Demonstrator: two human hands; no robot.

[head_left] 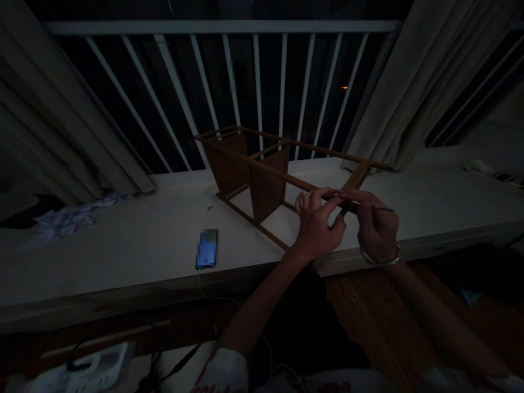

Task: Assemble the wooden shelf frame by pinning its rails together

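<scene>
A small brown wooden rack [262,169] of thin bars and panels lies on a pale windowsill ledge [135,240]. My left hand [317,224] rests against the rack's near right end, with its fingers curled round a bar. My right hand [374,226], with a bangle on the wrist, is closed on a thin stick-like tool [382,209], whose tip meets the rack by my left fingers. The scene is very dark.
A lit phone [208,248] lies on the ledge to the left, with a cable hanging off the edge. Crumpled paper [67,221] sits at far left. White window bars [257,82] and curtains [409,82] stand behind. A power strip [88,368] lies on the floor at lower left.
</scene>
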